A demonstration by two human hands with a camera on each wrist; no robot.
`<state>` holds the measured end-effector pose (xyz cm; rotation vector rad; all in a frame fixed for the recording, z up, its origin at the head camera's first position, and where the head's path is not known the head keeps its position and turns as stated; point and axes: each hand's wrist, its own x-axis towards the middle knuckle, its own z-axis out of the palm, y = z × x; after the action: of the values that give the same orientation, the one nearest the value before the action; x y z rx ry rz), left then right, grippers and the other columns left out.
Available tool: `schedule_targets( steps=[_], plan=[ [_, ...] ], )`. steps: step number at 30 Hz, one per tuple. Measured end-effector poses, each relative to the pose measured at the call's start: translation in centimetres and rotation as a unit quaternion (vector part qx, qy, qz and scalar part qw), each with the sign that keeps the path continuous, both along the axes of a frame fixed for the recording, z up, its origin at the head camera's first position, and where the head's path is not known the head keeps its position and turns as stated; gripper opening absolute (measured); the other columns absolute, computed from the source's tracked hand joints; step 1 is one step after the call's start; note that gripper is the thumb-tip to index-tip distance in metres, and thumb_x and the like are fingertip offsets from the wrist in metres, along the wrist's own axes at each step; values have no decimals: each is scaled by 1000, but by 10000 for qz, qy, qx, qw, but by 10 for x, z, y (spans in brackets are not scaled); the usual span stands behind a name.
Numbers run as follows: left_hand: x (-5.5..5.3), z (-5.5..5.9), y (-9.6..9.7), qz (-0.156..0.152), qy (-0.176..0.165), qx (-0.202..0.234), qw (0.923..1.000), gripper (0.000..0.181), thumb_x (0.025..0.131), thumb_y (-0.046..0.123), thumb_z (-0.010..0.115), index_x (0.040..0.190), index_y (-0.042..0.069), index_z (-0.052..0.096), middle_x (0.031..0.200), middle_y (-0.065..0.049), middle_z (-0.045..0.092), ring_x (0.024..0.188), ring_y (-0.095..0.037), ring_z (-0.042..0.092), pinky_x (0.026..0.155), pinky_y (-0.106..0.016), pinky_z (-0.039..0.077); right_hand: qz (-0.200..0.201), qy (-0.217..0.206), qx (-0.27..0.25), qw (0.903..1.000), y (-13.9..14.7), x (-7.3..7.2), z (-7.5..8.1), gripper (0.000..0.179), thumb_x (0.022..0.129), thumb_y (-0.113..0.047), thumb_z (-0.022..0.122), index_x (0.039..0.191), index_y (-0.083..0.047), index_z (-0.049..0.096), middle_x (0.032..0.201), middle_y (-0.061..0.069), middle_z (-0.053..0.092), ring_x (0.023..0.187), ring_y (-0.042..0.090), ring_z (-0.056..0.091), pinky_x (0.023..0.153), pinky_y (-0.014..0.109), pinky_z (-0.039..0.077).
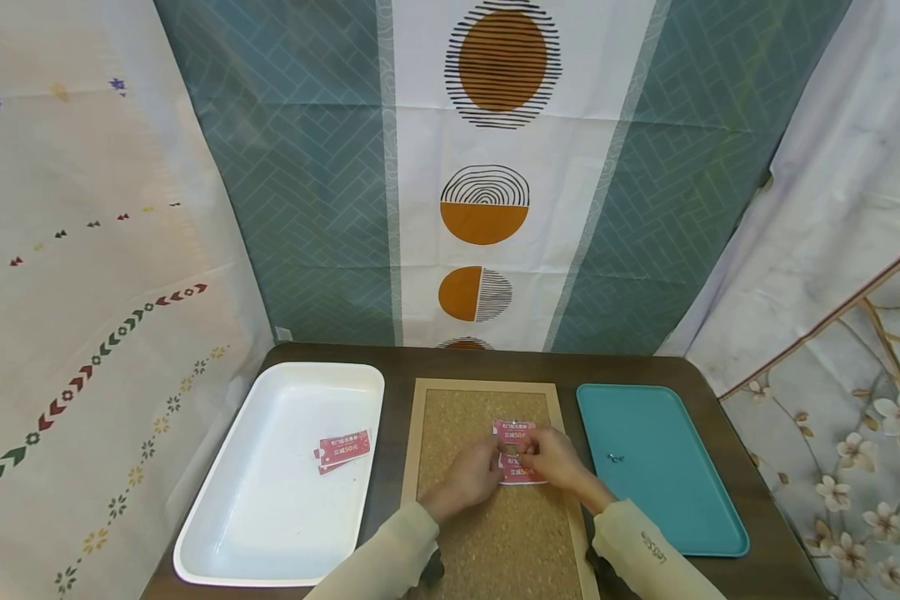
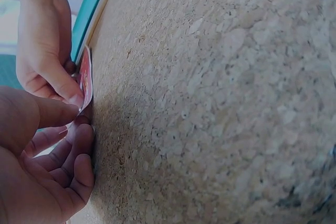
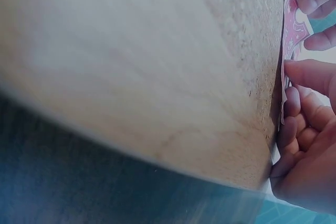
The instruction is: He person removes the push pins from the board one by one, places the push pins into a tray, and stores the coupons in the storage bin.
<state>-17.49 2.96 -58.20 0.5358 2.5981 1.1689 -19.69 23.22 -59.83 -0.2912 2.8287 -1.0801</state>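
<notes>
Two red printed coupons lie one above the other on a wood-framed cork board (image 1: pixel 457 417). At the left edge of the lower coupon (image 1: pixel 521 475), my left hand (image 1: pixel 471 473) pinches the paper between thumb and finger. My right hand (image 1: pixel 558 458) pinches at its right side, close to where it meets the upper coupon (image 1: pixel 508 429). The left wrist view shows the coupon's edge (image 2: pixel 86 82) bent up a little from the cork. In the right wrist view, the right thumb presses on the coupon (image 3: pixel 294 30) with curled fingers beneath. Whether a pin is between the fingers is hidden.
A white tray (image 1: pixel 240 500) on the left holds more red coupons (image 1: pixel 343 450). On the right, a teal tray (image 1: pixel 667 467) bears a few small metal pieces (image 1: pixel 616 458). Everything stands on a dark wooden table (image 1: pixel 393 417), with patterned cloths hanging around it.
</notes>
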Motion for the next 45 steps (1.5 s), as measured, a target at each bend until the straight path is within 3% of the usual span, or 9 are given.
schedule_targets(
  steps=[15, 45],
  plan=[
    [0, 1, 2, 8, -110, 61, 9999, 31, 95, 1, 72, 125, 4, 65, 83, 4, 57, 65, -7, 51, 51, -24, 41, 3, -77, 29, 10000, 0, -1, -1, 19, 86, -4, 81, 79, -14, 67, 73, -5, 60, 70, 11, 53, 64, 25, 44],
    [1, 1, 2, 57, -190, 84, 9998, 29, 96, 2, 73, 124, 5, 66, 81, 4, 58, 64, -7, 51, 51, -23, 40, -108, -238, 92, 9996, -1, 1, 1, 23, 85, -7, 85, 77, -16, 65, 73, -5, 58, 70, 12, 52, 63, 25, 42]
  ],
)
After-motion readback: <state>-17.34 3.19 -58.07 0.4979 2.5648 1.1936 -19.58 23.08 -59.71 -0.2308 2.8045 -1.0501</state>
